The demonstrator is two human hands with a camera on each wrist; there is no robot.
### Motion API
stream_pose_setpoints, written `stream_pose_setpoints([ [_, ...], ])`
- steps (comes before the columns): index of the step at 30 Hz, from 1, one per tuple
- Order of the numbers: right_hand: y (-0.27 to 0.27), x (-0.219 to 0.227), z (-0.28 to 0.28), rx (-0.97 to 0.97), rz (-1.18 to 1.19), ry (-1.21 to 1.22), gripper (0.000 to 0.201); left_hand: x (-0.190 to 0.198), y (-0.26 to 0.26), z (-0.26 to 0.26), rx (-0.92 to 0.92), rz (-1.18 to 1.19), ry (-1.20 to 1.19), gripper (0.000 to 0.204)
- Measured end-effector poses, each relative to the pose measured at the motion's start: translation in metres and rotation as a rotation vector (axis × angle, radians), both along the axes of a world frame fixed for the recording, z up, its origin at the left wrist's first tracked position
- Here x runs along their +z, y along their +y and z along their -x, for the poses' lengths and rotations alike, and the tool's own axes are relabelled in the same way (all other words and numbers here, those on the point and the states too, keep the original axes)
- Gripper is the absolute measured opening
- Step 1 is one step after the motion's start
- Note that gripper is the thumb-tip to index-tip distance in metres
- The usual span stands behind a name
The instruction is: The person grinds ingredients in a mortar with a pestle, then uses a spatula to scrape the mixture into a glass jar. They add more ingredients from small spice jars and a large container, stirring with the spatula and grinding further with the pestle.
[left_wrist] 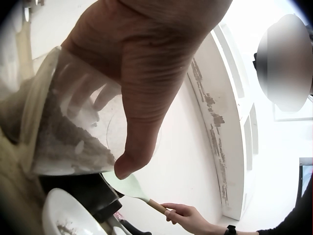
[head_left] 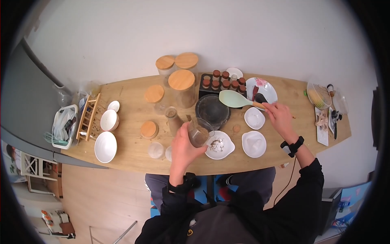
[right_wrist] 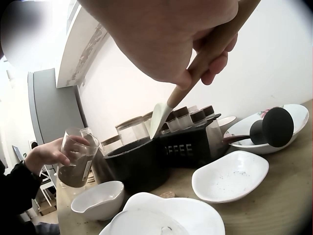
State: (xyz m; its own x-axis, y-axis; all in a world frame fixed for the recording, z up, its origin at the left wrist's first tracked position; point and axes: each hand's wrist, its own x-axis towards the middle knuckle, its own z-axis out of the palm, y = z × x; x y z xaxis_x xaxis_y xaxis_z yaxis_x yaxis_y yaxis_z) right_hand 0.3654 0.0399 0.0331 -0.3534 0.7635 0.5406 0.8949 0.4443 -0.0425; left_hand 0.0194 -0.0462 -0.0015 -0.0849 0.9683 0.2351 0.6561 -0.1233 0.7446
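My left hand (head_left: 185, 148) grips a clear glass jar (head_left: 199, 137), tilted, with brown powder inside. In the left wrist view the powder (left_wrist: 73, 142) lies slanted along the jar's lower side. My right hand (head_left: 279, 118) holds the wooden handle (head_left: 257, 105) of a pale green spoon (head_left: 232, 99). The spoon's head overlaps the far rim of a black, pot-like bowl (head_left: 211, 114) in the head view. Below the jar sits a white spouted bowl (head_left: 221, 151) holding white and brown bits.
Two white dishes (head_left: 254, 118) stand right of the black bowl. Behind are a black rack (head_left: 205, 92) of brown-lidded jars and a floral plate (head_left: 268, 87) with a dark utensil. Wood-lidded canisters (head_left: 181, 81) stand at the back, white bowls (head_left: 105, 147) and a wooden rack (head_left: 87, 118) at left.
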Motion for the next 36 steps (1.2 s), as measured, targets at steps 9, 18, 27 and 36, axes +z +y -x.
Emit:
stream_pose_setpoints([
  [9, -0.045, -0.005, 0.001, -0.030, 0.182, 0.102, 0.021, -0.003, 0.002, 0.001, 0.008, 0.071, 0.033, 0.093],
  [18, -0.076, -0.033, 0.012, -0.094, 0.208, 0.260, 0.024, -0.008, -0.004, -0.006, -0.023, 0.098, 0.051, 0.093],
  [27, -0.079, -0.029, 0.012, -0.162, 0.175, 0.282, 0.025, -0.015, -0.007, -0.009, -0.018, 0.080, 0.061, 0.089],
  [36, -0.107, -0.042, 0.032, -0.142, 0.312, 0.360, 0.030, -0.014, -0.005, -0.010, 0.006, 0.147, 0.107, 0.090],
])
